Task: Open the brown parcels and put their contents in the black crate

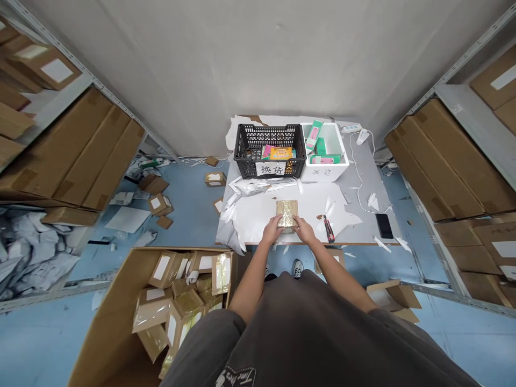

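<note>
A small cardboard box [287,210], its top covered by shiny tape, is at the front edge of the table. My left hand [273,230] grips its left side and my right hand [303,229] its right side, with both thumbs near the top face. To the right of the box a red and black box cutter [328,229] lies on the white paper [258,215]. Behind the box stand a black plastic crate [249,171] with colourful packets in it and a white foam box [342,171] holding green and pink packages.
A large carton [116,301] full of taped parcels stands left of me. A phone [384,226] and a white cable [357,183] lie on the table's right side. Shelves with cardboard boxes [455,166] flank both sides. Small boxes [160,204] and scraps litter the blue floor.
</note>
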The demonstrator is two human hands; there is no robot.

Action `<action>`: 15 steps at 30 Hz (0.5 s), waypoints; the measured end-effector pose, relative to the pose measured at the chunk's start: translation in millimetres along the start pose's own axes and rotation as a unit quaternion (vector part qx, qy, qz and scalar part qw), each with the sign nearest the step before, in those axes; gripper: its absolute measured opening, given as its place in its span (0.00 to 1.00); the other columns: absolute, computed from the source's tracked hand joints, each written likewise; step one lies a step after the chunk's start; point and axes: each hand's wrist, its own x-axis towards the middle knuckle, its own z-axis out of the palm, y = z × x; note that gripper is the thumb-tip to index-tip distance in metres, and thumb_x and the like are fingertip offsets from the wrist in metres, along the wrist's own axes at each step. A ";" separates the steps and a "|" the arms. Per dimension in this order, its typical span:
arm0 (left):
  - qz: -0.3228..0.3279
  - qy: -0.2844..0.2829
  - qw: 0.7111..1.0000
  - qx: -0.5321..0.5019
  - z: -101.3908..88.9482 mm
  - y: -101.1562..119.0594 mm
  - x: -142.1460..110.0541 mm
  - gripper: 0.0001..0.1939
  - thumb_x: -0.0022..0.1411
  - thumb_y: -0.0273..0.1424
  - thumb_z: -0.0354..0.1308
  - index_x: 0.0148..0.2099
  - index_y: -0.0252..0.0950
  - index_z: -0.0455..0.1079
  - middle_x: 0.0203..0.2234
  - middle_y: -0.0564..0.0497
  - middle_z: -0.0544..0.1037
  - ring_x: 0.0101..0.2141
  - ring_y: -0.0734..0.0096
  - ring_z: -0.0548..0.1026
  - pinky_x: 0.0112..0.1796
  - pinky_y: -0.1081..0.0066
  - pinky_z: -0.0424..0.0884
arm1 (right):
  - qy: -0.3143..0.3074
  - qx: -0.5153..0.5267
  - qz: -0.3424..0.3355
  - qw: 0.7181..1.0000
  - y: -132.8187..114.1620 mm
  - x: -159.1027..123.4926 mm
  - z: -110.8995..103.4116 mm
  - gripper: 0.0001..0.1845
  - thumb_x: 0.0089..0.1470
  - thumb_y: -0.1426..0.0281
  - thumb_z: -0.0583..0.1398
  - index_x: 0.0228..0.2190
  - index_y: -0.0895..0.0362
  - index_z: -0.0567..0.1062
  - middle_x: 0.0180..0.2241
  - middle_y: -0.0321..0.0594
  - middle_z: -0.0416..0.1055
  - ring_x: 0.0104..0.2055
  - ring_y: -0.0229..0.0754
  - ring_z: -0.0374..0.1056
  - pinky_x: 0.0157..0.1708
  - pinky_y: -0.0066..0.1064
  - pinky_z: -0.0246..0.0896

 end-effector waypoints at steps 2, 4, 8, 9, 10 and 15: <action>0.008 0.017 1.000 -0.001 -1.9 2.4 1.1 0.36 0.66 0.29 0.66 0.73 0.45 0.63 0.66 0.43 0.70 0.64 0.54 0.71 0.64 0.59 0.68 | 0.018 0.001 -0.006 1.000 -0.7 0.7 -3.5 0.31 0.68 0.68 0.59 0.69 0.51 0.64 0.57 0.48 0.73 0.54 0.49 0.74 0.51 0.34 0.66; 0.003 0.039 0.999 -0.008 -6.0 6.4 4.8 0.32 0.69 0.33 0.63 0.73 0.43 0.64 0.63 0.42 0.73 0.59 0.56 0.75 0.61 0.60 0.71 | 0.047 0.010 -0.018 0.999 -2.6 4.2 -9.5 0.27 0.70 0.67 0.57 0.68 0.52 0.66 0.56 0.49 0.74 0.55 0.48 0.73 0.53 0.35 0.65; -0.034 0.099 0.994 -0.032 -16.9 14.4 24.4 0.28 0.74 0.39 0.57 0.73 0.42 0.65 0.60 0.43 0.78 0.49 0.60 0.79 0.55 0.62 0.74 | 0.087 0.035 -0.009 0.996 -8.1 25.2 -24.6 0.25 0.72 0.63 0.54 0.67 0.53 0.66 0.53 0.48 0.78 0.51 0.49 0.75 0.51 0.35 0.66; -0.040 0.101 0.993 -0.037 -18.3 14.7 30.9 0.28 0.74 0.39 0.56 0.73 0.42 0.64 0.60 0.44 0.77 0.50 0.60 0.79 0.56 0.62 0.73 | 0.087 0.039 0.006 0.995 -8.6 32.6 -27.2 0.26 0.72 0.63 0.54 0.68 0.53 0.65 0.52 0.47 0.79 0.50 0.49 0.76 0.50 0.35 0.67; -0.042 0.096 0.994 -0.042 -18.5 13.7 37.1 0.29 0.74 0.37 0.56 0.74 0.42 0.62 0.62 0.44 0.77 0.52 0.60 0.79 0.57 0.62 0.73 | 0.083 0.047 0.023 0.995 -8.2 40.0 -28.6 0.28 0.72 0.64 0.54 0.69 0.53 0.63 0.51 0.47 0.80 0.49 0.49 0.77 0.50 0.35 0.67; -0.037 -0.002 0.999 -0.021 0.7 -8.7 43.1 0.42 0.64 0.31 0.64 0.77 0.37 0.56 0.70 0.38 0.67 0.68 0.52 0.67 0.65 0.57 0.65 | 0.036 0.085 0.054 0.994 5.7 58.4 -16.0 0.39 0.65 0.72 0.57 0.74 0.54 0.56 0.58 0.48 0.77 0.57 0.48 0.75 0.54 0.36 0.69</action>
